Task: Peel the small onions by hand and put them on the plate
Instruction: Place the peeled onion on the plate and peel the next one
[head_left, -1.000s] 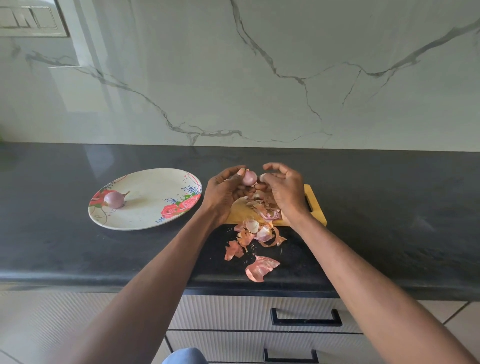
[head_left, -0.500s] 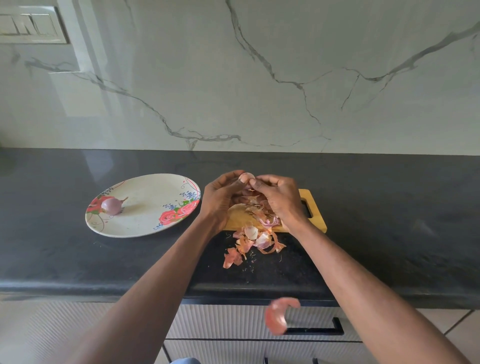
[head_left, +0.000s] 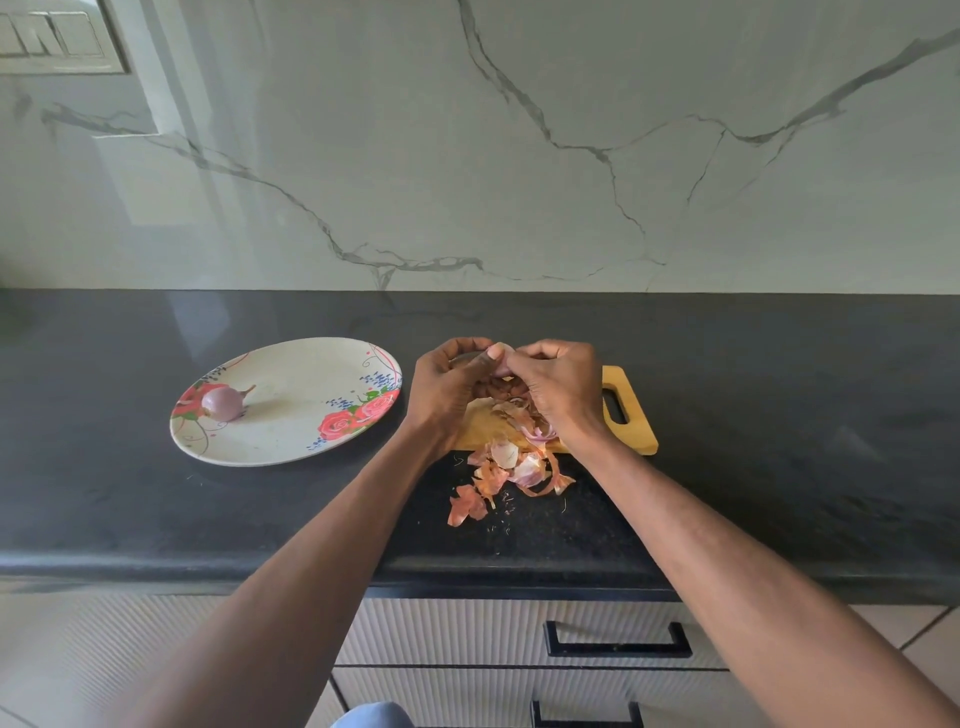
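A floral plate (head_left: 291, 447) sits on the dark counter (head_left: 779, 415), and on its left part lies one peeled onion (head_left: 222, 404) — purplish, smooth, its thin stem tip pointing right toward the hands. Just right of the plate, the left hand (head_left: 445, 395) curls its fingers around a second small onion (head_left: 500, 358), of which only a pale pink sliver shows between the fingertips; its long axis cannot be told. The right hand (head_left: 558, 392) meets it from the other side, thumb and fingers pinching at the same onion, seemingly working the skin loose. Both hands hover over a wooden cutting board (head_left: 631, 415), with papery peels (head_left: 511, 470) heaped on its near edge and spilling onto the counter. The plate lies to the left of the held onion, so the left hand is the nearer one for the drop — a short sideways carry, I judge.
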